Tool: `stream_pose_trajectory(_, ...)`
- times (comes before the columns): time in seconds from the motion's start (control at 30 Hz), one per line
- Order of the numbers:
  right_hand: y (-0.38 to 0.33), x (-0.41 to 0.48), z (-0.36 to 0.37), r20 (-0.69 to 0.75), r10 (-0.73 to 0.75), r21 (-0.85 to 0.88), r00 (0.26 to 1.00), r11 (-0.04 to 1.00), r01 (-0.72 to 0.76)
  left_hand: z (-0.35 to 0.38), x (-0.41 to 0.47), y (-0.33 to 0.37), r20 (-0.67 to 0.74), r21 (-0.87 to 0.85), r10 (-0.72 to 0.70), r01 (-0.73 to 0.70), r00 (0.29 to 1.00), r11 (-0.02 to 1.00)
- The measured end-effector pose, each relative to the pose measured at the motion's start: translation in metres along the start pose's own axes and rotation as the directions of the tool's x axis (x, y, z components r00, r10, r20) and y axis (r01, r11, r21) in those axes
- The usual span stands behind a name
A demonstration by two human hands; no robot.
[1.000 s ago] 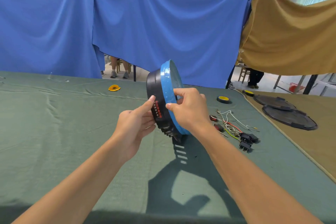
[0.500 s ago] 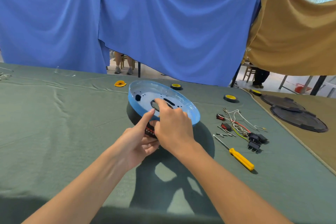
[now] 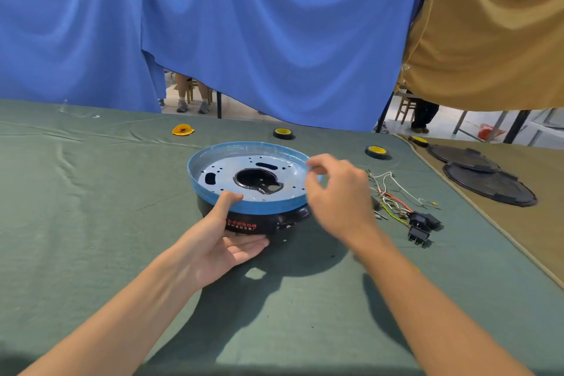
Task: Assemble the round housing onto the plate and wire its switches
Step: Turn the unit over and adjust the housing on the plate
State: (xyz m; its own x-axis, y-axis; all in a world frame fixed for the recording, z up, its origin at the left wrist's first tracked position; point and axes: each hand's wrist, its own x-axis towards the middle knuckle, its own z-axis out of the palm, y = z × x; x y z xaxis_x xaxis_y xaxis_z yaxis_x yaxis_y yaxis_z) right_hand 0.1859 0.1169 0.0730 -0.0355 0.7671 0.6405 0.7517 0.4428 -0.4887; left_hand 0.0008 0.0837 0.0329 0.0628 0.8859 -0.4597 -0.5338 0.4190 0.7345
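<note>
Head view looks down over a green cloth-covered table (image 3: 91,207), where the round black housing (image 3: 262,223) sits with the blue-filmed plate (image 3: 250,175) lying flat on top of it. The left hand (image 3: 219,241) is spread against the housing's near side: its thumb (image 3: 227,200) reaches up and presses on the plate's blue rim, while the other fingers lie open and flat on the cloth under the housing's base, just below a patch of red lettering (image 3: 242,224). The right hand (image 3: 338,192) hangs above the plate's right edge, its fingers loosely curled with thumb and forefinger drawn close together near the rim; whether they pinch anything cannot be told, and no contact with the plate is clear.

Just beyond the right hand's knuckles lies a tangle of white, red and yellow-green wires (image 3: 393,192), ending in black rocker switches (image 3: 422,224) on the cloth, near the right wrist. Past the fingertips, toward the table's far edge, sit two yellow tape rolls (image 3: 282,132) (image 3: 376,151), and a small yellow scrap (image 3: 182,130) lies beyond the left thumb. Far to the right of the right hand, two dark round covers (image 3: 488,183) rest on a brown cloth (image 3: 543,223). Blue drapes (image 3: 259,33) hang behind the table.
</note>
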Motion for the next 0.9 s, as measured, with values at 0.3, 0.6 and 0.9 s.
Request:
stream_pose_trajectory(0.3, 0.128, 0.037, -0.017, 0.275, 0.353, -0.545, 0.894, 0.823, -0.158, 0.008, 0.011, 0.0, 0.055, 0.019, -0.09, 0.089, 0.994, 0.996)
stream_pose_trajectory(0.6, 0.13, 0.047, -0.015, 0.511, 0.242, -0.474, 0.825, 0.88, 0.035, -0.008, 0.014, 0.023, 0.091, 0.14, -0.148, 0.134, 0.985, 0.981)
stream_pose_trajectory(0.9, 0.116, 0.056, -0.017, 0.702, 0.225, -0.468, 0.676, 0.861, 0.2, -0.009, 0.021, 0.018, 0.056, 0.174, -0.126, 0.114, 0.99, 0.978)
